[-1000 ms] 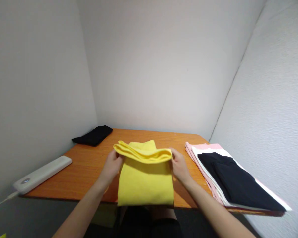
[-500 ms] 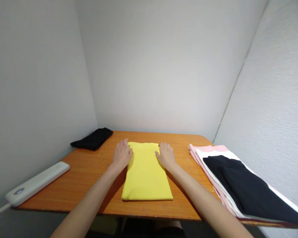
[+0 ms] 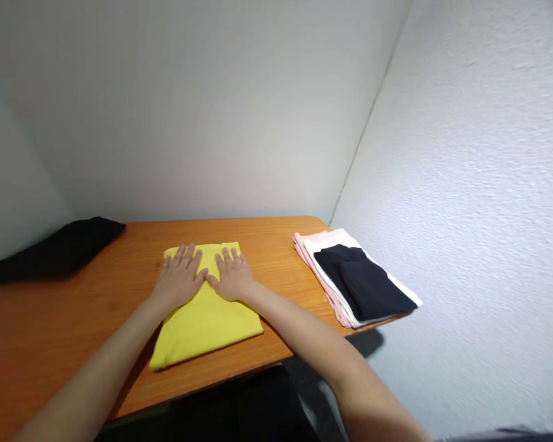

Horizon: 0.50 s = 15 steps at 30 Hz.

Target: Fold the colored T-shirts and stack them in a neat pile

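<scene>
A yellow cloth (image 3: 212, 328), folded into a flat rectangle, lies on the wooden table in front of me. My left hand (image 3: 179, 279) rests palm down on its upper left part, fingers spread. Flat on the upper right part is my right hand (image 3: 231, 275), its fingers also apart. The two thumbs nearly meet over the middle of the cloth. Neither hand grips anything. What lies under the palms is hidden.
To the right, folded pink, white and black cloths are stacked, the black cloth (image 3: 364, 282) on top. A black cloth (image 3: 69, 248) lies at the table's far left. White walls border the table (image 3: 267, 239), whose front edge runs close to my lap.
My hands have moved from the side edges of the yellow cloth onto its top, closer together. The view has turned right, and the white device at left has left the picture.
</scene>
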Motion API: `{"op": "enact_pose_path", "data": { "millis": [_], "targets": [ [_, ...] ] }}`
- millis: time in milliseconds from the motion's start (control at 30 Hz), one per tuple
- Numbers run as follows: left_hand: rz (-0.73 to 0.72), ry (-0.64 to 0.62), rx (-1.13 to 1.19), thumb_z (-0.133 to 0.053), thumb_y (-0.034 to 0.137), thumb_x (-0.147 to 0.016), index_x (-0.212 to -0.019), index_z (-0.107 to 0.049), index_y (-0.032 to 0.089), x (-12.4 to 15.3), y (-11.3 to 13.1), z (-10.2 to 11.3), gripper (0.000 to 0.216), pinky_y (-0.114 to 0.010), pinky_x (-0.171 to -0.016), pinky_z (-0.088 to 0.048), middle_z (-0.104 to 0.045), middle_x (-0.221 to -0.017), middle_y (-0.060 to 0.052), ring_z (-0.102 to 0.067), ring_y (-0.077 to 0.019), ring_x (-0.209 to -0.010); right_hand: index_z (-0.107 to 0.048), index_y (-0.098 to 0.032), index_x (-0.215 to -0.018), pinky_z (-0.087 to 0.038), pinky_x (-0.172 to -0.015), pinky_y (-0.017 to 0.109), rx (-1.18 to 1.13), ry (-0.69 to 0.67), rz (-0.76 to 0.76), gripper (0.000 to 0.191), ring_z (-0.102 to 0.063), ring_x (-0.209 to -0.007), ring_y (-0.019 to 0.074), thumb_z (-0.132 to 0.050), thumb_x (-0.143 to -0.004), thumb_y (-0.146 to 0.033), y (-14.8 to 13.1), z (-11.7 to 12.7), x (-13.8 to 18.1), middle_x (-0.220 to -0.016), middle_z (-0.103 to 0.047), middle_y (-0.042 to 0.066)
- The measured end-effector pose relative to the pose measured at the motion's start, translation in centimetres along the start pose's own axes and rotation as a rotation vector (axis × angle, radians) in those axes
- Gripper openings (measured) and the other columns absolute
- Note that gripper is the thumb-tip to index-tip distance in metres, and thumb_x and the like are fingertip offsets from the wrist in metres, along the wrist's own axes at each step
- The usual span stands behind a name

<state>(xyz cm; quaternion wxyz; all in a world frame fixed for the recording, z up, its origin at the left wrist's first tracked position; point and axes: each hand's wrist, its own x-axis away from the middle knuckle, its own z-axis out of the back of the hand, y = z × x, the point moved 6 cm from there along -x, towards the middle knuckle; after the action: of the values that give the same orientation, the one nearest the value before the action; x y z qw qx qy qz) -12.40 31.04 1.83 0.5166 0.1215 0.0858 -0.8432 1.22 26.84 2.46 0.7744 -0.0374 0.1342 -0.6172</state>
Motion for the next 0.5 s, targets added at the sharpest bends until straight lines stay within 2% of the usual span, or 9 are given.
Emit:
{"op": "enact_pose_path", "data": {
  "millis": [200, 367, 500],
  "targets": [
    [-0.018, 0.023, -0.022, -0.029, 0.046, -0.092, -0.145, -0.038, 0.005, -0.4, 0.3, 0.0, 0.067, -0.057, -0.114, -0.015, -0.03, -0.155, -0.019, -0.02, -0.0357, -0.144, -0.022, -0.008, -0.152, -0.007, -0.117, 0.053, -0.018, -0.009, -0.005, 0.084, 0.0, -0.146, 0.0334, -0.028, -0.092, -0.067, 0.1, 0.0, -0.1, -0.159, -0.009, 0.016],
    [0.002, -0.011, -0.043, -0.032, 0.048, -0.09, -0.142, -0.043, 0.006, 0.1, 0.9, 1.2, 0.068, -0.054, -0.112, -0.021, -0.037, -0.151, -0.021, -0.029, -0.0361, -0.141, -0.023, -0.009, -0.152, -0.009, -0.117, 0.052, -0.027, -0.013, 0.023, 0.083, -0.003, -0.146, 0.0322, -0.03, -0.093, -0.066, -0.2, 0.5, 0.8, -0.159, -0.011, 0.015],
    [-0.031, -0.101, 0.149, -0.034, 0.048, -0.089, -0.124, -0.061, 0.014, 0.0, 0.3, 3.2, 0.056, -0.052, -0.107, -0.031, -0.058, -0.134, -0.018, -0.049, -0.0367, -0.125, -0.022, -0.009, -0.152, -0.009, -0.118, 0.051, -0.03, -0.042, 0.083, 0.083, -0.002, -0.146, 0.0331, -0.028, -0.093, -0.066, -0.4, 1.0, 2.7, -0.159, -0.011, 0.016]
  ]
}}
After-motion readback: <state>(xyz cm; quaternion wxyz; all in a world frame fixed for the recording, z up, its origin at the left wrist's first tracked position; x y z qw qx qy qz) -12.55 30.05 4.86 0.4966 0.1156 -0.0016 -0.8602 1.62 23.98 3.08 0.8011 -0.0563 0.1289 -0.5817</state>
